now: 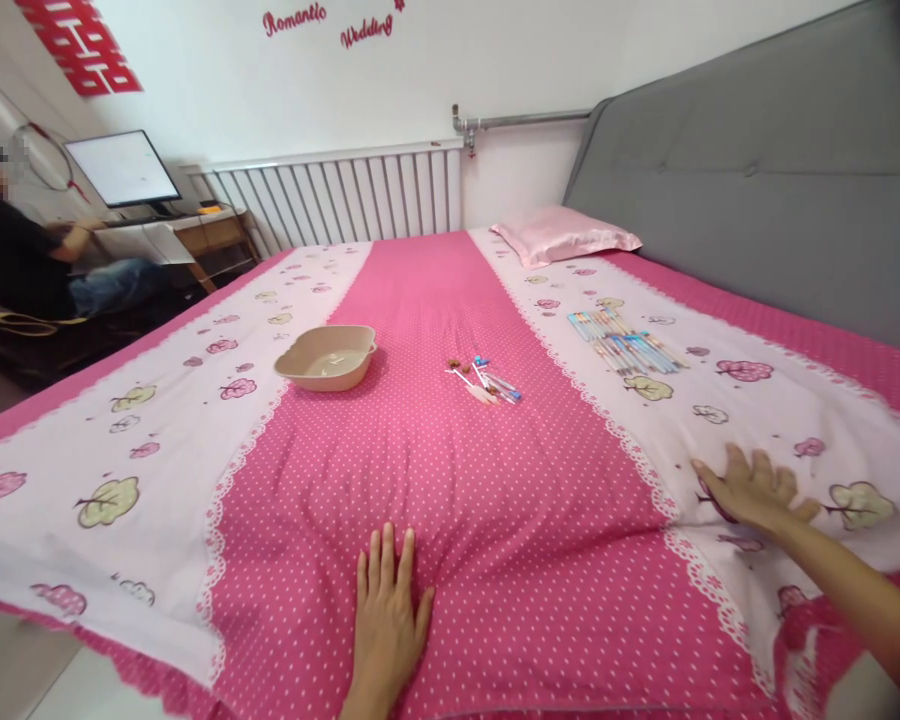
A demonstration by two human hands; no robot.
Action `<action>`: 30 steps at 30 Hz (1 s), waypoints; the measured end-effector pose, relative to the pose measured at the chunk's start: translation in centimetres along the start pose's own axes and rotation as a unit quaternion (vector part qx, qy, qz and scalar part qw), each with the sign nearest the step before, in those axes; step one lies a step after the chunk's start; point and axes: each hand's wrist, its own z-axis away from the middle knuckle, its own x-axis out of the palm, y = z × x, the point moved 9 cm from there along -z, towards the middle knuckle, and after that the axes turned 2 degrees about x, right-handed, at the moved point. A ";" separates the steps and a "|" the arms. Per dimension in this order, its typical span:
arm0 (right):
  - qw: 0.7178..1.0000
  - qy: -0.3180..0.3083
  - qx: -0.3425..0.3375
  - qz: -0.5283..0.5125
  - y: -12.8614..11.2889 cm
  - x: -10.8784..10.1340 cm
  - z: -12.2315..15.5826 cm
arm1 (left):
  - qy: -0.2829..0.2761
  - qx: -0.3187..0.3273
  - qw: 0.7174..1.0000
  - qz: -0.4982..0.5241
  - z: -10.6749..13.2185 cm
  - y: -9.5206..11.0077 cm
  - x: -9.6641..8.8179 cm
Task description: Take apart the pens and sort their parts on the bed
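In the head view, my left hand (386, 610) lies palm-down on the pink bedspread (435, 480), open and gripping nothing. My right hand (754, 485), off to its right, is splayed and equally bare. Ahead of my left are 1 beige basin (300, 367) and some loose pens (486, 380); 2 rows of pens (637, 352) lie beyond my right hand, leftward.

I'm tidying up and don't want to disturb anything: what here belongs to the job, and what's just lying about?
Likely the job (left hand and right hand hold nothing, so a guess):
loose pens
pens in rows
basin
bedspread, as work surface

Probably just lying about:
pillow
monitor
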 end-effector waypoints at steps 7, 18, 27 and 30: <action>1.000 0.003 -0.003 0.015 -0.3 -0.5 0.6 | 0.005 0.006 1.000 -0.008 -0.2 0.2 -0.3; 1.000 0.002 -0.003 0.016 -0.6 -0.8 0.9 | 0.005 0.006 1.000 -0.006 -0.1 0.3 -0.4; 1.000 -0.015 -0.004 -0.018 -0.3 -0.7 0.3 | 0.008 -0.009 1.000 0.020 -0.2 0.2 -1.3; 0.999 -0.037 0.016 -0.001 -0.7 -1.6 -0.1 | 0.015 -0.007 0.998 0.063 -1.6 0.3 -2.8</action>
